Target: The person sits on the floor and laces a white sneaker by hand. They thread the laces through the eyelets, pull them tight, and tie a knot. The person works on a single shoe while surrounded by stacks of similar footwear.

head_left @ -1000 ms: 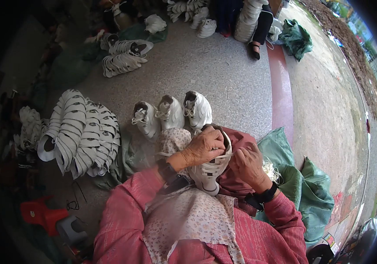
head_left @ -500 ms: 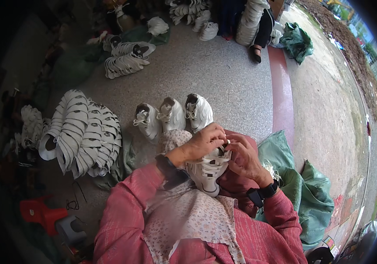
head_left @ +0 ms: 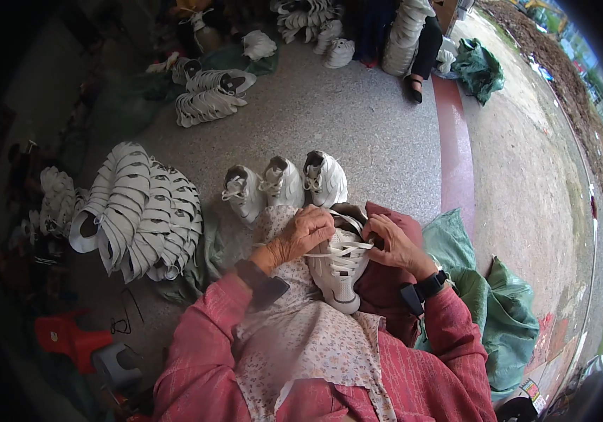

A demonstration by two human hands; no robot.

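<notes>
A white sneaker upper (head_left: 336,278) rests toe toward me on my lap, over a flowered apron (head_left: 301,330) and dark red trousers. White shoelace (head_left: 350,247) criss-crosses its front. On the left side of its opening, my left hand (head_left: 308,232) is closed on the lace, its fingertips partly hidden. My right hand (head_left: 394,243) pinches the lace at the right side, thumb and fingers together. Just beyond my knees, three laced white sneaker uppers (head_left: 282,181) stand in a row on the floor.
Nested white uppers (head_left: 136,211) form a large stack at left, with another stack (head_left: 210,98) farther back. Green sacks (head_left: 509,323) lie at my right. A red stool (head_left: 66,341) sits at lower left. Beyond, a person's foot (head_left: 414,88) shows beside more stacked uppers.
My hands have moved from close together above the upper's opening to opposite sides of it. The left hand came down and left; more of the lacing now shows between them.
</notes>
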